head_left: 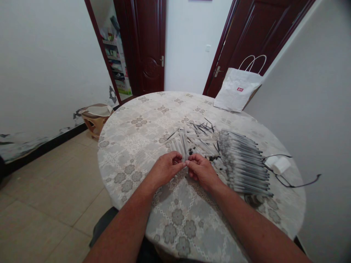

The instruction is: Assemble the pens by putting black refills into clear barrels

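Note:
My left hand (165, 169) and my right hand (202, 170) meet fingertip to fingertip over a round table (131, 146) with a flower-patterned cloth. Both pinch a small pen part between them; it is too small to make out. Just beyond the fingers lies a loose heap of clear pen barrels (183, 144). Thin dark refills (204, 128) are scattered farther back. To the right, several assembled pens (246, 162) lie in a neat row. Small black caps (211, 158) dot the cloth near my right hand.
A white paper bag (237, 91) stands at the table's far edge against the right wall. A white charger with black cable (282, 166) lies at the right. A low stool (94, 117) stands left of the table. Two dark red doors are behind.

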Motion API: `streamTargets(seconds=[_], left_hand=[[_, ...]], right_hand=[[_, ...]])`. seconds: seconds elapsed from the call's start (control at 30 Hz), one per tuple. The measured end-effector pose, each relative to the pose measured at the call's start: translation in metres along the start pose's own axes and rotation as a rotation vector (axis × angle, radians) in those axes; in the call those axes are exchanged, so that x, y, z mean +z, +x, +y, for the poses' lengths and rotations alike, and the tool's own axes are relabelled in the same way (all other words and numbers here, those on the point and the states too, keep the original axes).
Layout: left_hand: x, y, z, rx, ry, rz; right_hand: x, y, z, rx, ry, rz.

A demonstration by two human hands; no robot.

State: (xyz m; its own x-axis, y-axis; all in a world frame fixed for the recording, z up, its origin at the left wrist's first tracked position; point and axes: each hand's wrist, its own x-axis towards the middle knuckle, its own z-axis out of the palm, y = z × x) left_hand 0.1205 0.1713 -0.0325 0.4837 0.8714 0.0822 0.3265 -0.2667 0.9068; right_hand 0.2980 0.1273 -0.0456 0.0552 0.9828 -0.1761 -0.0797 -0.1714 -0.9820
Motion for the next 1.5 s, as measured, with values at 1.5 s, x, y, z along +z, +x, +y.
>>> streamTargets(seconds=[1.5], left_hand=[[-0.029, 0.008, 0.001, -0.164, -1.009, 0.435]], right_hand=[[-0.014, -0.016, -0.007, -0.658, -0.794, 0.206]])
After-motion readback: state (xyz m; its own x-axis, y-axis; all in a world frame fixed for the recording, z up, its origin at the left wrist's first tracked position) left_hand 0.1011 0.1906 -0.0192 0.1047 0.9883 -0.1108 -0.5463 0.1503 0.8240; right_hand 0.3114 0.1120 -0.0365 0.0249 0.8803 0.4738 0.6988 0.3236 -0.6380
